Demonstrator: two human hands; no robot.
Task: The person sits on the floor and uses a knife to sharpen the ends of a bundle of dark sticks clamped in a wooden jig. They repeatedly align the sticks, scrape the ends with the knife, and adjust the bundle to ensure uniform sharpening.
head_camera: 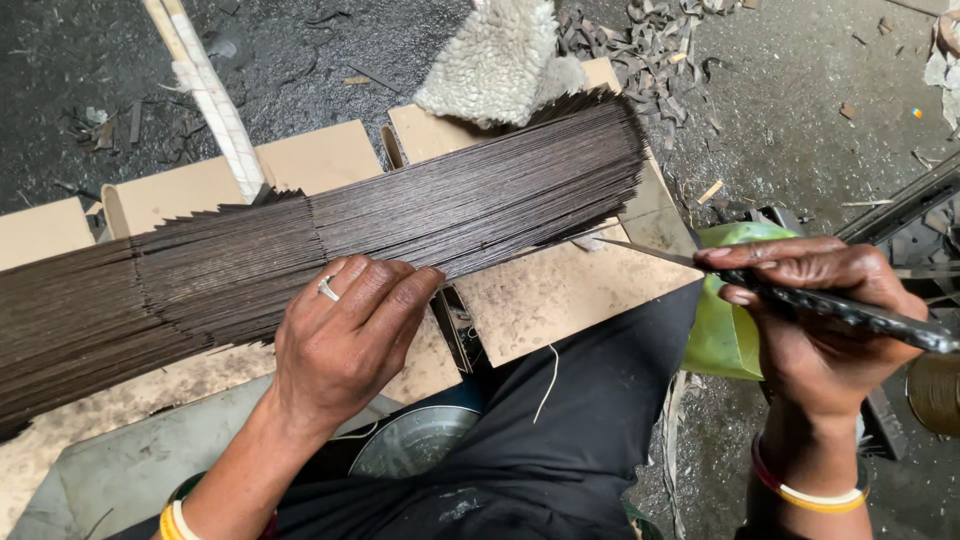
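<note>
Head view: left hand (345, 335) lying flat w/ fingers pressing stick bundle (330, 245); right hand (815, 320) pinching blade (800, 295), probably trimming stick ends; next needing steady aim.

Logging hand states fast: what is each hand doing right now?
Left hand: open, palm down, pressing flat on the fanned dark thin sticks.
Right hand: closed around a dark knife, blade pointing toward the sticks' ends.

The left hand (345, 335) rests on the stick bundle (300, 255) lying across cardboard boards (560, 290), the knife (800, 295) in the right hand (810, 320) to its right.
</note>
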